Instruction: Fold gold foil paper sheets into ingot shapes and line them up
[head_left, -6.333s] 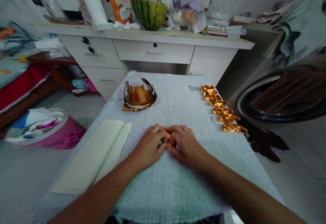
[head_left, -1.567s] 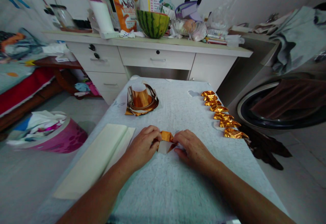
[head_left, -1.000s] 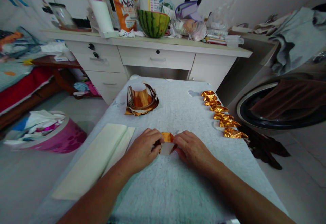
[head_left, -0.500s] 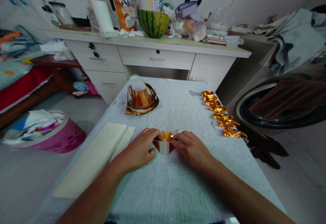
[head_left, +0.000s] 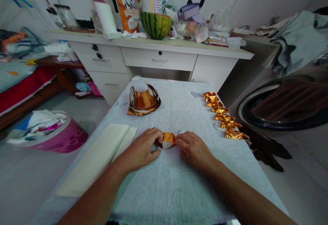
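Note:
A small piece of gold foil paper (head_left: pixel 168 139) with a pale lower part lies between my hands on the cloth-covered table. Its left end is pinched in my left hand (head_left: pixel 147 148), and my right hand (head_left: pixel 192 148) grips the right end. Several folded gold pieces (head_left: pixel 222 116) form a slanting row along the table's right edge. Beyond my left hand sits a curled stack of gold sheets (head_left: pixel 143 100). A pile of cream paper (head_left: pixel 94 162) lies to the left, partly behind my left forearm.
A white counter (head_left: pixel 123 42) with a watermelon half (head_left: pixel 155 25) runs behind the table (head_left: pixel 176 105). A pink waste bin (head_left: pixel 69 136) stands on the floor at left, a washing machine (head_left: pixel 252 98) at right.
The gold piece between my hands has been folded flatter, with less of its pale face showing. My fingers have shifted slightly along its ends. The whole view has moved a little.

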`<state>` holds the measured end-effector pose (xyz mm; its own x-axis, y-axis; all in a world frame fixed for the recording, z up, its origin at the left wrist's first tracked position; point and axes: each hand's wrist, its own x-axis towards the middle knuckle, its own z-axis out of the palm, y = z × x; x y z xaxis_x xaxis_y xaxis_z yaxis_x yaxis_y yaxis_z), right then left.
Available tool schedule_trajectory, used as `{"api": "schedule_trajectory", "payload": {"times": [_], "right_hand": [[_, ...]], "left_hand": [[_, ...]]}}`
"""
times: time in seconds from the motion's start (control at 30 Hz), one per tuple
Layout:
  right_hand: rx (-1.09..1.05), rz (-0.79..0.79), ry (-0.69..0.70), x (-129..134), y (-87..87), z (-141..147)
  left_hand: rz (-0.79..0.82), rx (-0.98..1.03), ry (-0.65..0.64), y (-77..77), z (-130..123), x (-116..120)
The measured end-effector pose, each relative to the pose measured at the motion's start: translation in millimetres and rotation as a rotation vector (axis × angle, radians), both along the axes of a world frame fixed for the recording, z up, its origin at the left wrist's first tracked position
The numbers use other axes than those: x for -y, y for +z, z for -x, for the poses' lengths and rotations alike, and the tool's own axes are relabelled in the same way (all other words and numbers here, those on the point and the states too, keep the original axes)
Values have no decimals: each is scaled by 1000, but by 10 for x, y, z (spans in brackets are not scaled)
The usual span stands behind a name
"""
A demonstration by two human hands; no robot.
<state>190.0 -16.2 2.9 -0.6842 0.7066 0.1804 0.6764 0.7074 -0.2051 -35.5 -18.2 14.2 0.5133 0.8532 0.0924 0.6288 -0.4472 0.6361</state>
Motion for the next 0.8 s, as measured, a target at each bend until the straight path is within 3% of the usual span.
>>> {"api": "schedule_trajectory", "payload": {"times": [0.17, 0.4, 0.6, 0.8], "right_hand": [[-25, 21, -16, 8, 12, 8], [-32, 85, -27, 34, 73, 15], [-52, 62, -42, 13, 20, 7], [-137, 185, -92, 12, 36, 16]], "left_hand": [[-4, -23, 41, 9, -14, -11], [-61, -72, -17, -19, -2, -29], [-70, -109, -28, -36, -2, -29], [-19, -125, -8, -10, -33, -27]]}}
